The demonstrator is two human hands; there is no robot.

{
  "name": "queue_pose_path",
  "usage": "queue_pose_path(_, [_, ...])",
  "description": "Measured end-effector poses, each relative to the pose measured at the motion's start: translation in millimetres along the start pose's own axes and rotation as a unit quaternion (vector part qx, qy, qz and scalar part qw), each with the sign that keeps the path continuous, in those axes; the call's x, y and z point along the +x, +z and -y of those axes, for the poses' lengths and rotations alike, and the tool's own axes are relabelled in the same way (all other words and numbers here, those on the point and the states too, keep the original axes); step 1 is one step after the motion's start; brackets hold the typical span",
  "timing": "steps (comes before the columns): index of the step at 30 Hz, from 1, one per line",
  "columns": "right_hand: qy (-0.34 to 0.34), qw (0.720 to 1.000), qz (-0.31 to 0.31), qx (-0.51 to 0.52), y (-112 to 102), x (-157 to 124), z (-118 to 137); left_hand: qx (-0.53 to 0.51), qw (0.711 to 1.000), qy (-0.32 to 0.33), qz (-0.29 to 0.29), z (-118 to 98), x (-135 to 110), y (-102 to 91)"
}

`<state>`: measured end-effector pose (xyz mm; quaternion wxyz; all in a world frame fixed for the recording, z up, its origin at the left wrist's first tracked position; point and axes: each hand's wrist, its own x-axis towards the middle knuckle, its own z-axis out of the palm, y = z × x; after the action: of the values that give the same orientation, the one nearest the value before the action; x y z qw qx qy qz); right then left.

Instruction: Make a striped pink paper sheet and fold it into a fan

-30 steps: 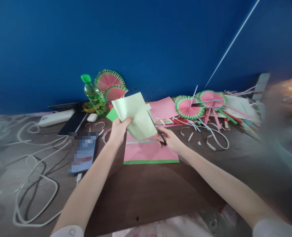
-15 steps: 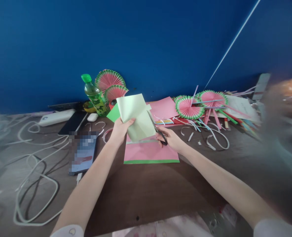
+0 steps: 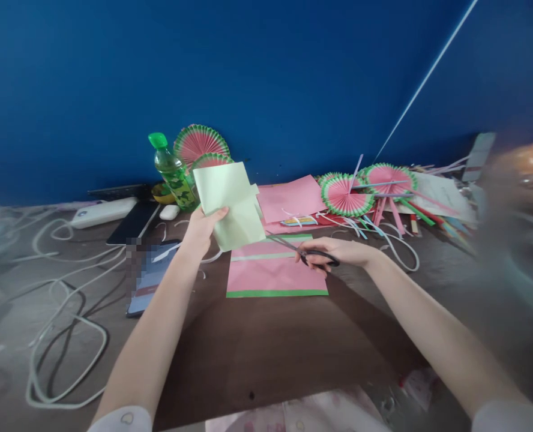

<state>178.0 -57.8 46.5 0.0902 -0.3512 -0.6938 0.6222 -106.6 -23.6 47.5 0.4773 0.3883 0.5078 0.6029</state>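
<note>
Pale green paper (image 3: 236, 207) is pinched at its left edge by my left hand (image 3: 202, 231), thumb on top, raised above the table. A narrow strip juts from its right edge. My right hand (image 3: 323, 255) grips black-handled scissors (image 3: 314, 257), whose blades point left toward the paper's lower right corner; whether they touch it I cannot tell. Beneath both lies a pink sheet (image 3: 275, 279) with green borders and a pale band across it.
Pink paper (image 3: 291, 201) and pleated pink-green fans (image 3: 347, 195) lie behind, with strips beside them. A green-capped bottle (image 3: 171, 171), a phone (image 3: 149, 282), a power bank (image 3: 104, 213) and white cables (image 3: 99, 327) are at left. A blurred shape fills the right edge.
The scissors have come away from the paper's right edge and swung flatter, moving right with my right hand. My left hand has carried the pale green paper left.
</note>
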Motion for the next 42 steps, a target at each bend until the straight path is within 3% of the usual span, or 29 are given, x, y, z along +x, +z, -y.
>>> queue_pose_path(6, [0.026, 1.0, -0.014, -0.002, -27, -12, 2, 0.086, 0.991, -0.052, 0.084, 0, 1, -4.4])
queue_pose_path(12, [0.038, 0.999, -0.007, 0.018, -27, -7, 1, 0.115, 0.978, -0.087, 0.148, -1, -7, 0.8])
queue_pose_path(19, [0.03, 0.999, 0.008, -0.009, -19, -2, 18, 0.108, 0.975, -0.1, 0.167, 0, -10, 3.5])
queue_pose_path(28, [-0.009, 0.998, 0.022, -0.064, -22, 3, 14, 0.106, 0.973, -0.105, 0.177, -1, -12, 6.9])
queue_pose_path(42, [0.015, 0.998, 0.016, -0.056, -17, 8, 20, 0.111, 0.969, -0.114, 0.189, 0, -14, 7.9])
